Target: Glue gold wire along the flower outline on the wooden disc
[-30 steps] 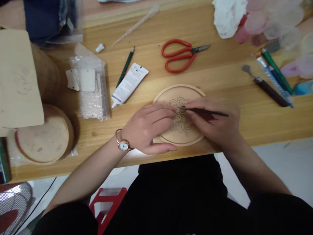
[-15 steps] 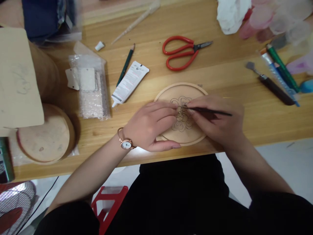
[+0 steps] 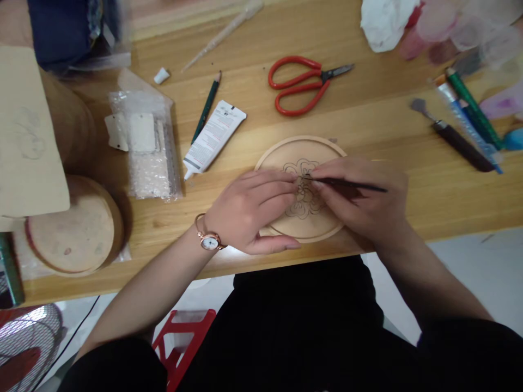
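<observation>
A round wooden disc [image 3: 322,231] with a raised rim lies near the table's front edge, a dark-lined flower pattern [image 3: 300,209] at its centre. My right hand [image 3: 365,196] is closed around a thin dark tool [image 3: 355,185], whose tip meets the pattern near my left fingertips; the tip itself is too small to make out. Flat over the disc's left side rests my left hand [image 3: 257,209], fingers stretched and thumb apart, a watch [image 3: 210,242] on its wrist.
Red-handled scissors [image 3: 300,87] lie behind the disc. To the left are a white tube [image 3: 215,139], a green pencil [image 3: 206,109], a plastic packet [image 3: 151,163] and another round wooden piece [image 3: 73,234]. Brushes and a palette knife [image 3: 461,144] lie right, near plastic cups [image 3: 469,32].
The view has shifted slightly, moving the table items a little left. Both hands stay almost where they were on the disc, the thin tool still in my right hand.
</observation>
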`<state>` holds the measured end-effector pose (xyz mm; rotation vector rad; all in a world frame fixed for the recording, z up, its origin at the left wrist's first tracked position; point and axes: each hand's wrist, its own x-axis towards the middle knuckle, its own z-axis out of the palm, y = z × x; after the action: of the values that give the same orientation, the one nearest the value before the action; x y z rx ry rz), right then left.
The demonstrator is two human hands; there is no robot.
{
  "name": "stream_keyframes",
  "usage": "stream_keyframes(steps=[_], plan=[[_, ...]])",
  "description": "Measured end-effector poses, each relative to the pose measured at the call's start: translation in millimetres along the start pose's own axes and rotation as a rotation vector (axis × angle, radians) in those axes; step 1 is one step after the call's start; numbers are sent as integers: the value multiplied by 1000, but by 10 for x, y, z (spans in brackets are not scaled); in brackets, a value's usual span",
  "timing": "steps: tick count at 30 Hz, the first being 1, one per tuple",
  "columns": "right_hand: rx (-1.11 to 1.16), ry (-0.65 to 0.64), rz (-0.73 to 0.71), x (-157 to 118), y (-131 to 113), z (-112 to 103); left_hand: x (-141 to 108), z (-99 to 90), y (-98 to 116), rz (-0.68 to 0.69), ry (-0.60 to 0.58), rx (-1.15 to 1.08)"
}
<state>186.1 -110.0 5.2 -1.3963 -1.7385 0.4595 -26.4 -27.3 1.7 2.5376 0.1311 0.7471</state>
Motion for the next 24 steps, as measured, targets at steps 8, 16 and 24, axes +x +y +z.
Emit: stream_keyframes(steps=[8, 16, 24], plan=[[6, 4, -9, -1, -6, 2, 9, 14, -2, 14, -10, 15], [7, 13, -24, 3, 1, 8, 31, 30, 7, 37, -32, 109], [-28, 11, -18, -3, -10, 14, 54, 24, 37, 44, -42, 145]])
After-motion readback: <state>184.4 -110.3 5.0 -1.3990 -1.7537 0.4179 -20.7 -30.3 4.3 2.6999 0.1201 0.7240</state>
